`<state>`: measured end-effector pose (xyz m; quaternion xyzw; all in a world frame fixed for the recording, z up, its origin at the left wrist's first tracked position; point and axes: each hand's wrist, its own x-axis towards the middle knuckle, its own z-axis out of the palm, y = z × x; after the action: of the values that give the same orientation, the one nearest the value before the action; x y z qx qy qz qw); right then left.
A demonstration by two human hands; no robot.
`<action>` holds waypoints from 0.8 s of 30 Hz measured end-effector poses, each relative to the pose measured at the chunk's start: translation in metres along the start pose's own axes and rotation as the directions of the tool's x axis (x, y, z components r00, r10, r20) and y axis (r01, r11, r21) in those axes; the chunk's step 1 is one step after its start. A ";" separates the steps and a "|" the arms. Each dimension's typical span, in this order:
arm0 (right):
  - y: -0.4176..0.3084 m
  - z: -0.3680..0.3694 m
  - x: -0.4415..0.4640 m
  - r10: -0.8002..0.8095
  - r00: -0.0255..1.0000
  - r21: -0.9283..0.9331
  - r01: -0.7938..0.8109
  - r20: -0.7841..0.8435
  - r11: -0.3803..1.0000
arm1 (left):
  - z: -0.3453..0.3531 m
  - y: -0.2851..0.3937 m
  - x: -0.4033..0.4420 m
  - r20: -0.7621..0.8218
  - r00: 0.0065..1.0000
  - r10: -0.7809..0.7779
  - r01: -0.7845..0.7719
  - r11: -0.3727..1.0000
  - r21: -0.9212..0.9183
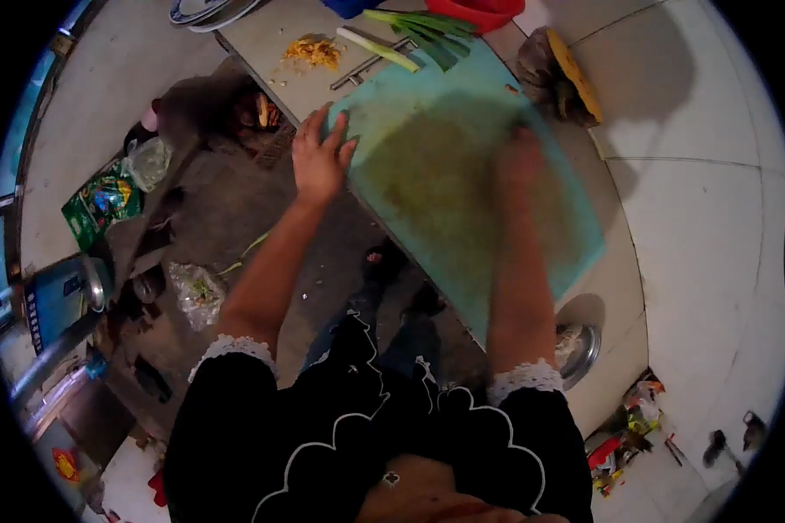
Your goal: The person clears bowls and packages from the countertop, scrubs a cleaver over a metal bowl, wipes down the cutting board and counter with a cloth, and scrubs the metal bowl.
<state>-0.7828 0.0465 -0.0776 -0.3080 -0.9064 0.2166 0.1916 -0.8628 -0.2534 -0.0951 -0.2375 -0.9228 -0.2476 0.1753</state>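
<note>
My left hand (pixel 321 161) has its fingers spread on the near left edge of a pale green cutting board (pixel 427 200). Over the right part of the board is my right hand (pixel 521 161), smeared by motion, so its fingers and anything in them cannot be made out. A large dark wet-looking patch covers the board's middle. Beyond my left hand lie a metal tool with a bar-like handle (pixel 349 81), a green onion stalk (pixel 379 49) with green leaves (pixel 436 35), and a small pile of yellow-orange bits (pixel 312 53).
A cut pumpkin (pixel 576 74) leans by the tiled wall, beside the board. A red basin (pixel 480 10) stands at the back. On the counter's near right sits a metal bowl (pixel 582 356). Plastic bags (pixel 196 295) and a green packet (pixel 105 202) lie to the left, low down.
</note>
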 end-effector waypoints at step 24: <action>0.133 -0.116 -0.145 0.098 0.993 -0.126 -0.089 0.063 0.988 | 0.002 -0.013 0.002 0.172 0.985 -0.012 -0.009 0.993 0.120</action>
<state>-0.5570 0.0803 -0.0797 -0.3537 -0.9087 0.1794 0.1303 -0.8719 -0.2616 -0.1001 -0.2463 -0.9480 -0.1701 0.1084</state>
